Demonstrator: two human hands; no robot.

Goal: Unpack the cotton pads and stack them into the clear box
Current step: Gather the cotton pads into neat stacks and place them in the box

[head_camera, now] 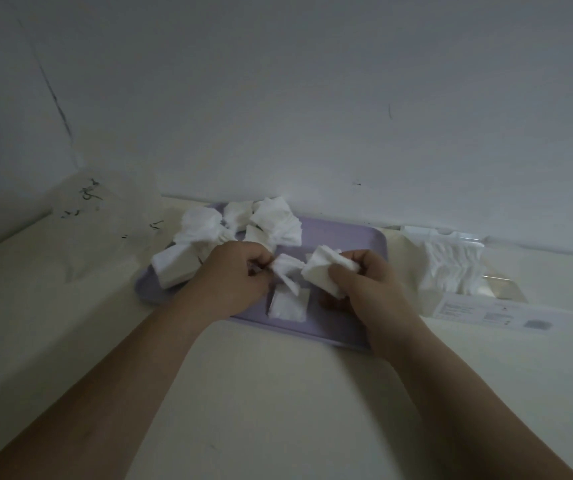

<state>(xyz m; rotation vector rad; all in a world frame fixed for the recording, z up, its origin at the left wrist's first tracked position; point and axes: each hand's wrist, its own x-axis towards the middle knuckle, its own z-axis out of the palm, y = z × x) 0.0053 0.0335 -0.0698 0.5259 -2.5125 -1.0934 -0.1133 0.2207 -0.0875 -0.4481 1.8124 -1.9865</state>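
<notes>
While the left hand (240,271) pinches a fanned bunch of cotton pads (288,268) and the right hand (357,282) keeps its grip on a small stack (323,268) over the purple tray (347,244), loose ones could slip and scatter. Beyond lie untidy piles (271,220), with the clear box (458,268) well off to the right.

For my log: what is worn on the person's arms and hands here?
Nothing visible: the left hand and right hand are ungloved. The left forearm and right forearm are bare to the frame edge, with no sleeves and no watch or bracelet at either wrist. Dim light leaves rings uncertain.
</notes>
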